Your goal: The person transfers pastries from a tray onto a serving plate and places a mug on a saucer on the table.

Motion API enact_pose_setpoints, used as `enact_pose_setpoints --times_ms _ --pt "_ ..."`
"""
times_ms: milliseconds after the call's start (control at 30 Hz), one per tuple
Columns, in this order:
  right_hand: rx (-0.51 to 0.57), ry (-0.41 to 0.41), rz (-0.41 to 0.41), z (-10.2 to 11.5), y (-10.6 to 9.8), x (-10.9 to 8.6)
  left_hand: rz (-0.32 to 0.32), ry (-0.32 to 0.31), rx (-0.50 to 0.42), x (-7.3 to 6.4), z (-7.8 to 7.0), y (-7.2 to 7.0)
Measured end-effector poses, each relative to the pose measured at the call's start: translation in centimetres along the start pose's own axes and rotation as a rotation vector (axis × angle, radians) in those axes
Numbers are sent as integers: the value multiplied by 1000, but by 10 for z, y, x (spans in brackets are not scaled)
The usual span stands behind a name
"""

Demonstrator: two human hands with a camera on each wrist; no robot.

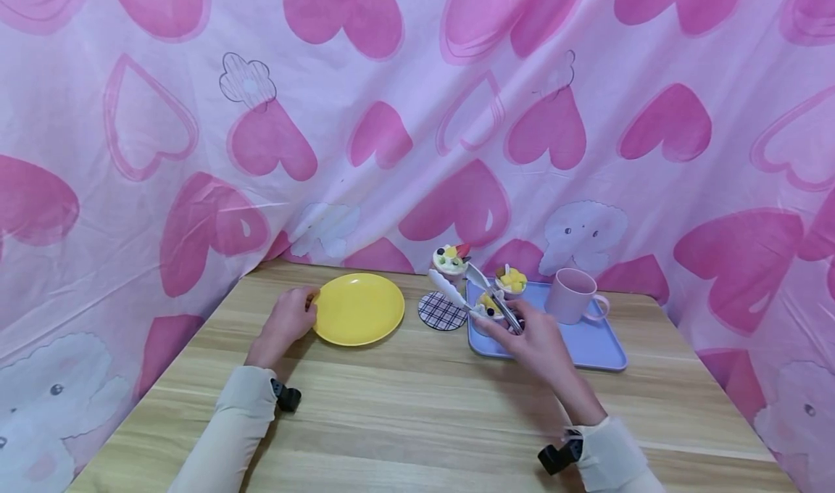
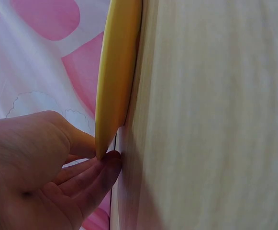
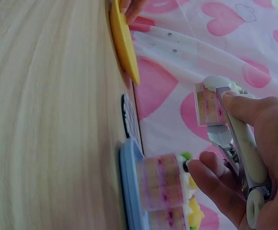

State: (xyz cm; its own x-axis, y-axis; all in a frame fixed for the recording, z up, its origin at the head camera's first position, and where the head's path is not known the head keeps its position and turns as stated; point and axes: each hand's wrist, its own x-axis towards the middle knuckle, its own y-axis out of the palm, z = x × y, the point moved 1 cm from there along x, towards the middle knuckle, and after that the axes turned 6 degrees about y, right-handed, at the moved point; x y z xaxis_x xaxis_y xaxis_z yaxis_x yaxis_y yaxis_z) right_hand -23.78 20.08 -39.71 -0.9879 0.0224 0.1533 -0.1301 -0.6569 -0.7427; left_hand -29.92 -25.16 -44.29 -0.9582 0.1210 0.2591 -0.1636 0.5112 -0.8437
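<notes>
My left hand (image 1: 290,322) pinches the left rim of a yellow plate (image 1: 359,309), thumb on top and fingers beneath, as the left wrist view shows. That rim stands slightly off the table. My right hand (image 1: 538,337) grips metal tongs (image 1: 509,315) with pale tips. Between the tips is a cake cup (image 1: 450,259) topped with cream and fruit, raised above the table; its pink layers (image 3: 208,108) show in the right wrist view. Below the tongs, a second cake cup (image 1: 488,306) sits on a blue tray (image 1: 590,348), partly hidden by the hand and tongs.
A third cup (image 1: 512,280) with yellow fruit stands at the tray's back, and a pink mug (image 1: 569,297) stands on its right side. A round checked coaster (image 1: 442,312) lies between plate and tray. A heart-patterned curtain (image 1: 378,138) hangs behind the wooden table (image 1: 404,413).
</notes>
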Motion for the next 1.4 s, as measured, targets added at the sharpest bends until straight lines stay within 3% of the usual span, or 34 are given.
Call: enact_pose_setpoints --times_ms 333,900,1400 --pt "-22 -68 7 2 23 1 17 -16 -14 0 -2 0" --pt "-128 -30 36 12 47 -3 21 -30 -10 0 -1 0" --pt "-86 -40 55 24 82 4 37 -64 -23 0 -2 2"
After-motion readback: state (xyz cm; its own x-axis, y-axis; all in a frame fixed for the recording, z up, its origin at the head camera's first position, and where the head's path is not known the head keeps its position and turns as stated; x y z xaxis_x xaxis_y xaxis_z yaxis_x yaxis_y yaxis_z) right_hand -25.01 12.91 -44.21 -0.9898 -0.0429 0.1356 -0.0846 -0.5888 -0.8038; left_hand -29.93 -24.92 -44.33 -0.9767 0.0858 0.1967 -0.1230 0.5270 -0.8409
